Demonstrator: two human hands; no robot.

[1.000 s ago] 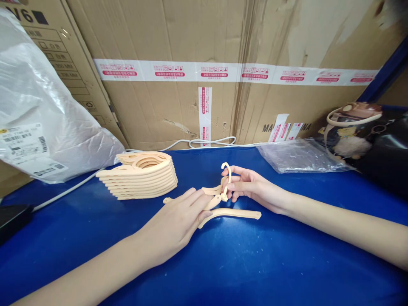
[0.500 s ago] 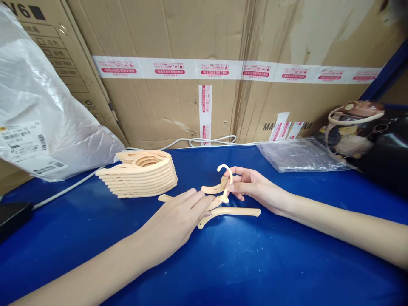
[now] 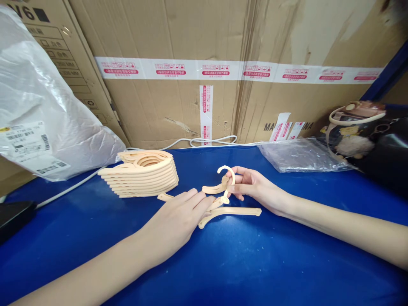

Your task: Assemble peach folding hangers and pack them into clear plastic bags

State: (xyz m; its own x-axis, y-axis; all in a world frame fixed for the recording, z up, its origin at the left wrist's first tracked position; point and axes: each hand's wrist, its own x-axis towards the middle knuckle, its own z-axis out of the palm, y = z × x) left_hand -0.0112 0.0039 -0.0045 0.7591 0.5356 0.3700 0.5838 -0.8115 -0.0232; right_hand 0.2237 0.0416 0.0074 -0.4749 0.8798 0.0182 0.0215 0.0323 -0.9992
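Note:
Cream plastic folding-hanger parts lie in the middle of the blue table. My right hand [image 3: 251,185] pinches the upright hanger hook [image 3: 233,177] between thumb and fingers. My left hand [image 3: 182,216] is closed over a hanger arm [image 3: 165,197] whose ends show on both sides of it; its inner end meets the foot of the hook. A curved hanger piece [image 3: 213,188] sits behind, partly hidden by my right fingers. In front lies another hanger arm [image 3: 237,211], its left end close to my left fingertips. A neat stack of folded hangers [image 3: 143,180] stands left of my hands.
Cardboard boxes [image 3: 159,106] wall off the back of the blue table [image 3: 255,263]. A white plastic parcel [image 3: 63,114] is at left, near a dark object [image 3: 15,219]. A white cable [image 3: 216,141] runs behind. At right are a clear bag [image 3: 296,157] and a handled bottle [image 3: 350,127].
Both hands keep their grips and have barely moved. The whole view has shifted slightly, with everything a little further right.

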